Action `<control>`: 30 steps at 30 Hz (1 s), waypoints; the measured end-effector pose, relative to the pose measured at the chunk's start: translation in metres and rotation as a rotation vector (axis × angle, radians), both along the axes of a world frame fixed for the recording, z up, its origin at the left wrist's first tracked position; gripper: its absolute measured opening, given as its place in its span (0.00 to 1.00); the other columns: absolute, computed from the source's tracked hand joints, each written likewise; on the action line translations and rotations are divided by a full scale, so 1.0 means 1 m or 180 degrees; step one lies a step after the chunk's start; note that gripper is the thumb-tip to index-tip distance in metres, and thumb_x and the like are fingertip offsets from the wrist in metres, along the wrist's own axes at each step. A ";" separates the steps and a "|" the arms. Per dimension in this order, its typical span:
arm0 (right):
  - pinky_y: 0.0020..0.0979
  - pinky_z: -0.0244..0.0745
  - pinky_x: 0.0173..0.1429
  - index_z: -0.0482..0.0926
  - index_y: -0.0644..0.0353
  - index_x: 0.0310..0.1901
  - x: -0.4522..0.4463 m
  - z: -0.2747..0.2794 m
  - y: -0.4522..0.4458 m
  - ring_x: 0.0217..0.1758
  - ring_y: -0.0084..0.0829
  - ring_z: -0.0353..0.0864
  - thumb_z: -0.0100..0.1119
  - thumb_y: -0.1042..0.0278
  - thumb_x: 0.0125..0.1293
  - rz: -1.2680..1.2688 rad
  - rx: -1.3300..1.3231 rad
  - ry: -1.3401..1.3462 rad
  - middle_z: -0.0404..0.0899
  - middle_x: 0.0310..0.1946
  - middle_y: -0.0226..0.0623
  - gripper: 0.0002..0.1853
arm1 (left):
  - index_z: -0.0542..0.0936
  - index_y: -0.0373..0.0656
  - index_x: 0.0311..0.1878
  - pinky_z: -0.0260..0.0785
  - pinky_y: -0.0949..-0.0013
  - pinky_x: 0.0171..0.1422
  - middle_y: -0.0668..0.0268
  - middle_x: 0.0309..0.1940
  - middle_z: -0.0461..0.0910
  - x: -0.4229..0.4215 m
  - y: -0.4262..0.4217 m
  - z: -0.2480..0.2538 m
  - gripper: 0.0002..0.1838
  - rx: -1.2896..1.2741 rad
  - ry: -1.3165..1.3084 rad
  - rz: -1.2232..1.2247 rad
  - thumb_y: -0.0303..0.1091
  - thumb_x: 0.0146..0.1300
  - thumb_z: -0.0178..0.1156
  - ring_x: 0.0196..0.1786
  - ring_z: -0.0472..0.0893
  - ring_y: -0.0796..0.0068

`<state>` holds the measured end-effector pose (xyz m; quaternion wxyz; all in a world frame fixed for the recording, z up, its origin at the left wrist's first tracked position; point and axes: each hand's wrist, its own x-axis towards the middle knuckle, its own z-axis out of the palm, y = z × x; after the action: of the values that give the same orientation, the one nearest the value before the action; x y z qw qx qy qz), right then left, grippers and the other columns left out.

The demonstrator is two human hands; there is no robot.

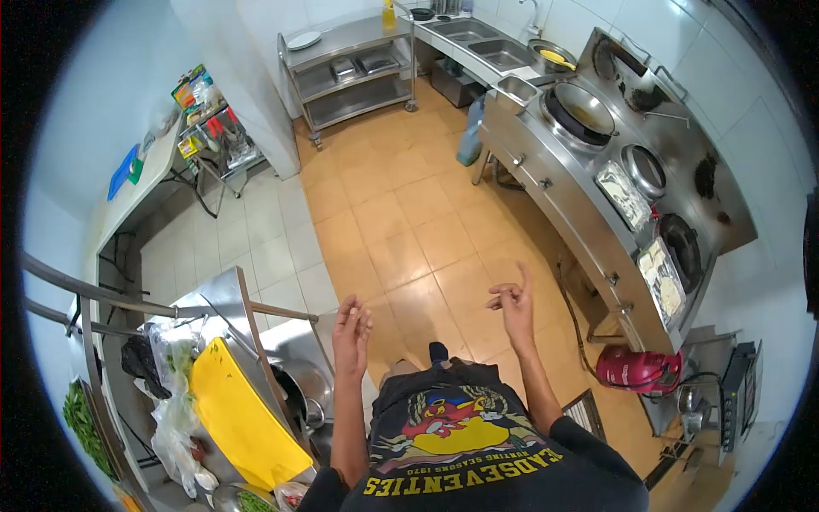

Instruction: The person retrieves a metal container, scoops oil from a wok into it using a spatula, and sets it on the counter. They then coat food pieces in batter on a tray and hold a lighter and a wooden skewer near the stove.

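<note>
Both hands are raised in front of my body over the tiled floor [401,218], touching nothing. My left hand [351,328] is empty, its fingers loosely bent and apart from the thumb. Nearest to it is the steel work table [241,299] on the left, where a yellow cutting board [243,418] lies. My right hand [513,305] is also empty, with the index finger stretched out and the other fingers partly bent. To its right stands the steel wok range [572,218].
A wok [584,107] and two foil-lined trays [623,194] sit on the range. Below its near end lies a pink gas cylinder [636,369]. A steel trolley [345,47] stands at the back beside the sinks [502,55]. Plastic bags [175,427] crowd the left table.
</note>
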<state>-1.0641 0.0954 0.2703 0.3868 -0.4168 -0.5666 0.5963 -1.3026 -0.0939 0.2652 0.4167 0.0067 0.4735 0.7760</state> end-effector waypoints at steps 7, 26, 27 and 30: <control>0.26 0.74 0.36 0.45 0.57 0.69 0.018 0.062 -0.028 0.27 0.27 0.77 0.42 0.77 0.67 -0.1228 0.0790 0.0219 0.76 0.34 0.41 0.31 | 0.71 0.47 0.60 0.69 0.76 0.50 0.70 0.54 0.73 -0.009 -0.005 0.005 0.17 -0.0228 0.0068 -0.0211 0.33 0.68 0.52 0.48 0.77 0.78; 0.26 0.74 0.37 0.52 0.59 0.68 0.005 0.063 -0.104 0.32 0.25 0.75 0.46 0.76 0.67 -0.0583 0.0700 -0.0084 0.75 0.36 0.41 0.28 | 0.69 0.45 0.61 0.69 0.75 0.51 0.70 0.53 0.73 -0.011 -0.037 0.000 0.20 -0.0191 -0.0032 -0.0532 0.32 0.67 0.54 0.48 0.76 0.79; 0.26 0.74 0.37 0.53 0.58 0.68 0.006 0.062 -0.106 0.32 0.25 0.75 0.46 0.76 0.67 -0.0454 0.0667 -0.0174 0.75 0.36 0.40 0.28 | 0.69 0.46 0.62 0.69 0.74 0.52 0.70 0.54 0.73 -0.007 -0.035 0.001 0.20 -0.0201 -0.0035 -0.0564 0.32 0.67 0.54 0.48 0.75 0.79; 0.25 0.71 0.36 0.54 0.57 0.68 0.010 0.067 -0.107 0.32 0.23 0.74 0.45 0.74 0.68 -0.0119 0.0643 -0.0389 0.75 0.35 0.39 0.27 | 0.68 0.47 0.62 0.68 0.74 0.54 0.72 0.54 0.72 0.006 -0.026 0.002 0.21 -0.0185 0.0012 -0.0693 0.33 0.66 0.55 0.49 0.74 0.80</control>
<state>-1.0538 -0.0120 0.3374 0.4025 -0.4218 -0.6385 0.5024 -1.2963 -0.1200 0.2669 0.4976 0.0474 0.4931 0.7121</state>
